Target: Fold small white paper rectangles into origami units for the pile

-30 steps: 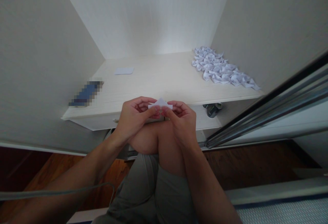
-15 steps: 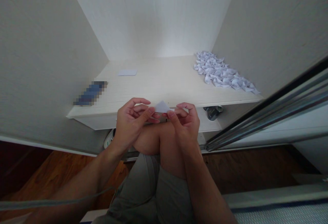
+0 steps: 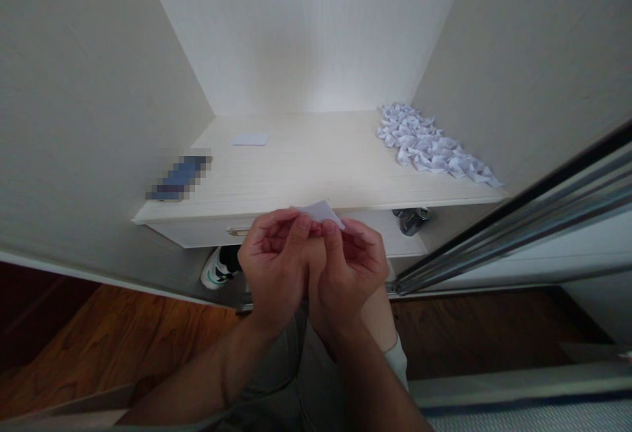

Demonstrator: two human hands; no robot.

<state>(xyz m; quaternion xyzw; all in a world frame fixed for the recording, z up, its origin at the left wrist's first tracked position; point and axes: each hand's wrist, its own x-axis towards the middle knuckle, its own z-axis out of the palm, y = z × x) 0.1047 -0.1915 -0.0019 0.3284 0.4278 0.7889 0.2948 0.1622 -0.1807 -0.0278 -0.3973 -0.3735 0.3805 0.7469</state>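
Observation:
My left hand [image 3: 274, 262] and my right hand [image 3: 348, 269] are pressed close together in front of the shelf edge. Both pinch a small folded piece of white paper [image 3: 322, 212] between thumbs and fingertips; its pointed corner sticks up and to the right. The hands are over my knee and grey shorts. A heap of several folded white paper pieces [image 3: 428, 146] lies at the right back of the pale wooden shelf [image 3: 306, 168].
A flat white paper slip [image 3: 250, 139] lies at the shelf's back left, and a blurred blue object [image 3: 180, 178] near its left edge. A metal can [image 3: 411, 219] sits under the shelf at right, a shoe [image 3: 217, 269] below left. A sliding door rail [image 3: 513, 221] runs along the right.
Both hands came closer together and dropped slightly toward me, covering my knee. The paper piece turned from a flat triangle into a tilted folded shape.

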